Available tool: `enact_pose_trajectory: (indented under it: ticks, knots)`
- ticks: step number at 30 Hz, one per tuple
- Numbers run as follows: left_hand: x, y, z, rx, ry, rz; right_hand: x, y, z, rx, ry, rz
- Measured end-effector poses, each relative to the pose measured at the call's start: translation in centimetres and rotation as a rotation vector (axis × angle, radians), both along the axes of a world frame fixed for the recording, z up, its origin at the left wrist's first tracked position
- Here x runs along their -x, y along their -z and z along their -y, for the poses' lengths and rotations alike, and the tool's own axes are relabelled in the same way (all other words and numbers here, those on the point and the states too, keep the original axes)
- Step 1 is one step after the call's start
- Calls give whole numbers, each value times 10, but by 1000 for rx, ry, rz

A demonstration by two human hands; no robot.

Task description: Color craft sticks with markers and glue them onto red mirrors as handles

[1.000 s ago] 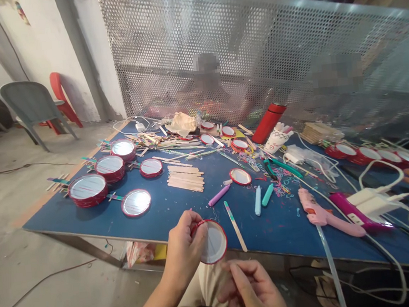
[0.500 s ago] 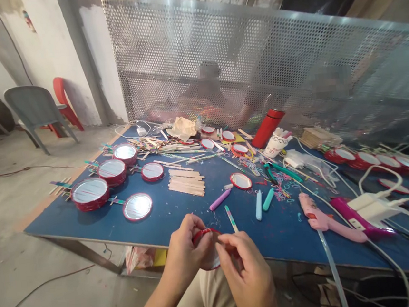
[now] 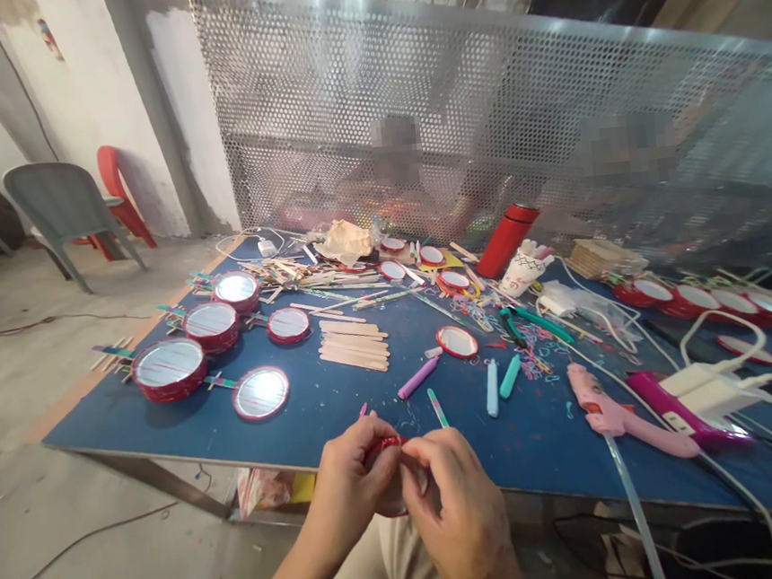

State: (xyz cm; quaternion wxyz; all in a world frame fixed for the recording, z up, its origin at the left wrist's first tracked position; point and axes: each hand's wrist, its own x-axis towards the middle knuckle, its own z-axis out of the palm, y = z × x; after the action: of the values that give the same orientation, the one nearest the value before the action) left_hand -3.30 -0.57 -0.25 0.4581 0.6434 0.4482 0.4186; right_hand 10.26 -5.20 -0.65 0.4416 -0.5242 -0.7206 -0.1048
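My left hand (image 3: 353, 486) and my right hand (image 3: 455, 504) are pressed together at the near edge of the blue table (image 3: 341, 397). Both grip a small round red-rimmed mirror (image 3: 386, 447), which is almost wholly hidden between the fingers; only a strip of red rim shows. A coloured craft stick (image 3: 437, 408) lies on the table just beyond my right fingers. A lilac marker (image 3: 416, 378) lies a little farther out.
Finished red-rimmed mirrors (image 3: 168, 367) with sticks sit at the left. A stack of plain wooden sticks (image 3: 354, 344) lies mid-table. Pink glue guns (image 3: 610, 414), white cables, green pliers (image 3: 530, 320) and a red flask (image 3: 507, 239) crowd the right. A perforated metal screen (image 3: 478, 110) stands behind.
My right hand rose from my lap and closed onto the mirror held by my left hand. The mirror's face, plainly visible before, is now covered by both hands.
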Motion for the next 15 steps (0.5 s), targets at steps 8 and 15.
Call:
enact_pose_trajectory:
  ticks: [8, 15]
  knots:
    - [-2, 5, -1, -141, 2, -25, 4, 6, 3, 39, 61, 21]
    - [-5, 14, 0, -173, 16, -155, 6, 10, -4, -38, 136, -135]
